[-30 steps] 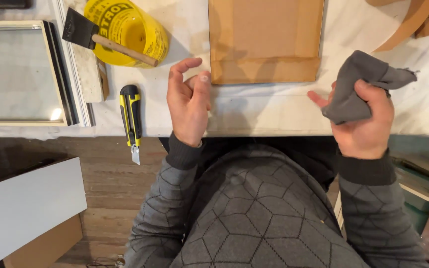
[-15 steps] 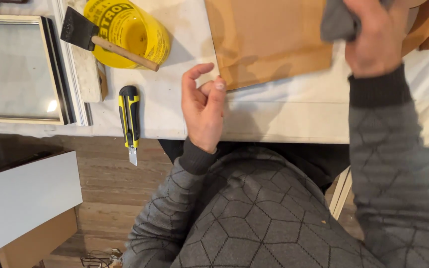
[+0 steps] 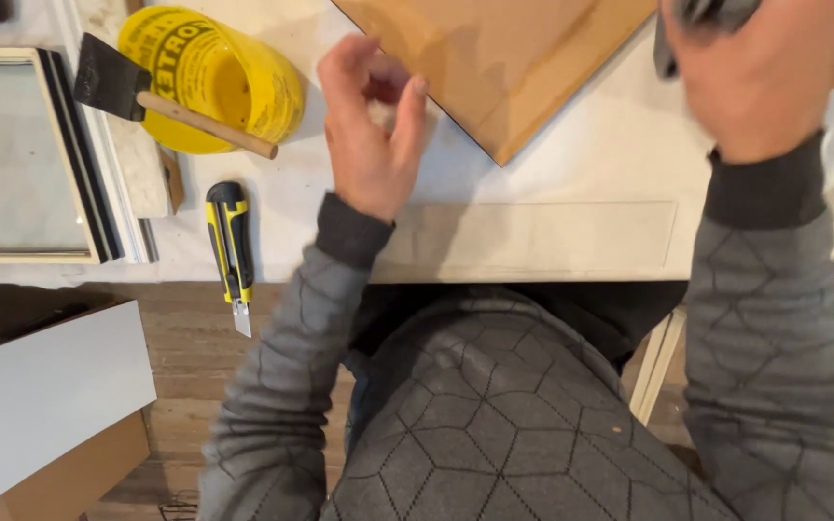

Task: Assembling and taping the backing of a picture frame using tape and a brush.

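Note:
My left hand (image 3: pixel 369 125) hovers over the white table (image 3: pixel 552 183), fingers loosely curled and apart, holding nothing, just left of the near corner of a brown wooden board (image 3: pixel 504 58). The board lies turned at an angle with one corner pointing toward me. My right hand (image 3: pixel 764 68) is at the top right, blurred, closed around a grey cloth (image 3: pixel 702 14) that rests on the board's right part. Most of the cloth is hidden by my fingers.
A yellow tub (image 3: pixel 209 82) lies at the top left with a foam brush (image 3: pixel 161 92) across it. A yellow and black utility knife (image 3: pixel 232 246) lies at the table's front edge, blade past it. A framed glass pane (image 3: pixel 21 154) sits far left. A white panel (image 3: pixel 45 396) leans below.
My right hand carried the grey cloth up from the table edge onto the board. The board has turned so a corner points at me. My left hand lifted and moved up.

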